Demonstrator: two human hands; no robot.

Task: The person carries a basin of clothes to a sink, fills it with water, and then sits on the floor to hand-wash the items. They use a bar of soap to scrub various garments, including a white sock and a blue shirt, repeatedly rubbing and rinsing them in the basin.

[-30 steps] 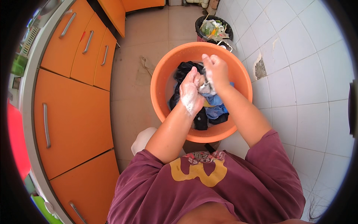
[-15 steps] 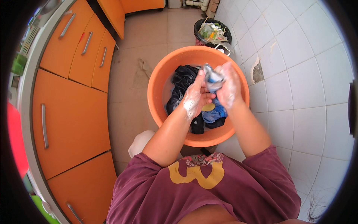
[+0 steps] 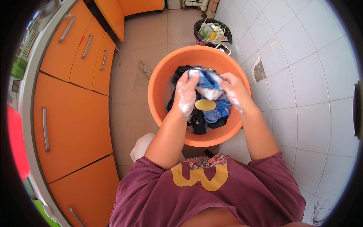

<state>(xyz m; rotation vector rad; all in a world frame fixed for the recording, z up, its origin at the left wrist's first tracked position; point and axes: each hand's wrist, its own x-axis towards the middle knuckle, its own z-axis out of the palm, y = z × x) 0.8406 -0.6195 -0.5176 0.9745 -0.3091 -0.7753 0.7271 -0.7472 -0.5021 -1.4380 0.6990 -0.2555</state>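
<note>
A small blue, white and dark-edged piece of clothing (image 3: 207, 84) is stretched between my two hands over the orange plastic basin (image 3: 155, 102). My left hand (image 3: 185, 92), soapy at the wrist, pinches one side of it. The other side is gripped by my right hand (image 3: 235, 90), which also has suds on it. Just below the held cloth, a yellow oval bar of soap (image 3: 205, 105) lies on the laundry. Wet black clothes (image 3: 198, 124) and a blue garment (image 3: 221, 110) fill the basin's bottom. The held piece is partly blurred, so its kind is unclear.
Beyond the basin stands a trash bin lined with a black bag (image 3: 196, 29), holding scraps. Orange cabinets (image 3: 75, 128) with metal handles run along the left. A white tiled wall (image 3: 310, 87) rises close on the right. Between cabinets and basin is tiled floor (image 3: 130, 83).
My hands have moved apart, and the bunched cloth is now spread open between them. The soap bar, partly covered before, shows fully.
</note>
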